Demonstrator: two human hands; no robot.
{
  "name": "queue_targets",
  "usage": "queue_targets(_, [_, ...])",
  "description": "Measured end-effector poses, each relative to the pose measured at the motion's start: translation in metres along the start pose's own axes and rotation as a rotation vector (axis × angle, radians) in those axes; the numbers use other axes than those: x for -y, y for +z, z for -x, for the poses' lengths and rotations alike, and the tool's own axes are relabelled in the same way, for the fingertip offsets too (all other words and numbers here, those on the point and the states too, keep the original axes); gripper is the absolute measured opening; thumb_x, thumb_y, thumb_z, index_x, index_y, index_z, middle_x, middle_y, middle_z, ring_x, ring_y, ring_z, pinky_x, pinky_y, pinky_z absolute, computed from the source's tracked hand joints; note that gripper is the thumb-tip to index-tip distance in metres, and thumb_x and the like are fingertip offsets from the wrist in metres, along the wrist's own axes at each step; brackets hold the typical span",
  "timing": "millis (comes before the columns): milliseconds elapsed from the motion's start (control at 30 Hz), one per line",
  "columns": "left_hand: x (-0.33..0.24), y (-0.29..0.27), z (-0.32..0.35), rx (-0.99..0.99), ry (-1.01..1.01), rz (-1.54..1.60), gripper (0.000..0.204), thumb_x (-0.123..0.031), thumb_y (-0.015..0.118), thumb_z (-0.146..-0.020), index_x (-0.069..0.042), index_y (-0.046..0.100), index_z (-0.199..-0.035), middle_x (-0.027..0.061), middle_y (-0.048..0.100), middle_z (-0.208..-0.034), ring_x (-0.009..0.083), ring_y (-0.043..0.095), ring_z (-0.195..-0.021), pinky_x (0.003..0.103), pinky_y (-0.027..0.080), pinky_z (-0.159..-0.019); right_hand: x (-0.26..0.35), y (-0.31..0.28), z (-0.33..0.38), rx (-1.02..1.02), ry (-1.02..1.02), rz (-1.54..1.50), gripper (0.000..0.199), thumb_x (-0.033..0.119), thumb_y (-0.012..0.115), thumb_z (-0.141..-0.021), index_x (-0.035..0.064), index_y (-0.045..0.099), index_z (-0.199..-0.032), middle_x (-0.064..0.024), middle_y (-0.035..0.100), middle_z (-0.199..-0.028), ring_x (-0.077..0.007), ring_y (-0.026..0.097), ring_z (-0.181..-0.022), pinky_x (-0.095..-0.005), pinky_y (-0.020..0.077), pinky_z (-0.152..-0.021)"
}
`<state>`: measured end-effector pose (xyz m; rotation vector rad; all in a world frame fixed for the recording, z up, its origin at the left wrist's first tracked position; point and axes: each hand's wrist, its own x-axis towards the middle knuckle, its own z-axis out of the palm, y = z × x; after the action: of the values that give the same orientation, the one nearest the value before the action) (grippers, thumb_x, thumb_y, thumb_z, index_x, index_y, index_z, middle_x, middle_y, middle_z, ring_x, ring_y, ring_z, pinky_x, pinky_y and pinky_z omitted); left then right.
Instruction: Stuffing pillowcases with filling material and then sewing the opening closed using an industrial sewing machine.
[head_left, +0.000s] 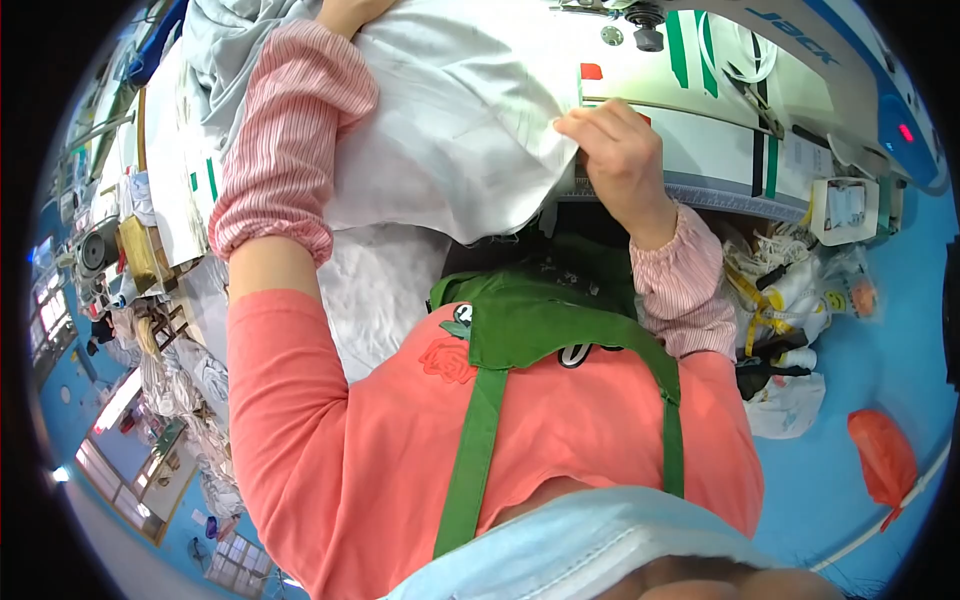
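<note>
My right hand (618,160) pinches the edge of a white cloth (450,130) between thumb and fingers, at the right end of the cloth. The cloth spreads over the sewing table and hangs over its near edge towards my lap. At the top edge of the view my left hand (352,12) lies by the cloth, next to a bunched grey-white part of the fabric (225,60). Its fingers are cut off by the frame. Beyond my right hand is a sewing machine (850,70), with its needle area (645,28) just past the cloth.
A ruler strip (700,195) runs along the table's front edge. Green and black tape strips (771,165) and scissors (752,100) lie right of the cloth. A small white box (845,210) sits at the table's right corner. Below hangs a yellow measuring tape (765,320) among thread scraps.
</note>
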<state>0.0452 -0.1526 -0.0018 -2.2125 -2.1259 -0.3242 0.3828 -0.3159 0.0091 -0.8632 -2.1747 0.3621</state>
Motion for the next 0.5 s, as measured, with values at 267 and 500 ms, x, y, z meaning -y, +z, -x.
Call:
queue_targets(267, [0.026,0.006,-0.053,0.061,-0.133,0.06,0.095,-0.07,0.053,-0.085,0.011,0.047,-0.134,0.0395,0.041,-0.14,0.0474,0.043,-0.131,0.045,0.035,-0.111,-0.027,0.008,-0.032,-0.023,-0.04,0.096,0.024,-0.009,0.062,-0.071,0.0069,0.071,-0.087,-0.006,0.068,-0.081,-0.0244,0.063,-0.078,-0.0349,0.0527,-0.071])
queue_targets(500, [-0.021,-0.034,-0.065,0.283,0.286,-0.48,0.065,-0.049,0.051,-0.094,0.002,0.051,-0.134,0.0306,0.05,-0.136,0.0421,0.05,-0.127,0.042,0.036,-0.112,-0.035,0.009,-0.027,-0.004,0.053,0.277,0.031,-0.005,0.056,-0.078,0.0096,0.072,-0.1,-0.0045,0.07,-0.097,-0.0245,0.062,-0.092,-0.0338,0.0517,-0.08])
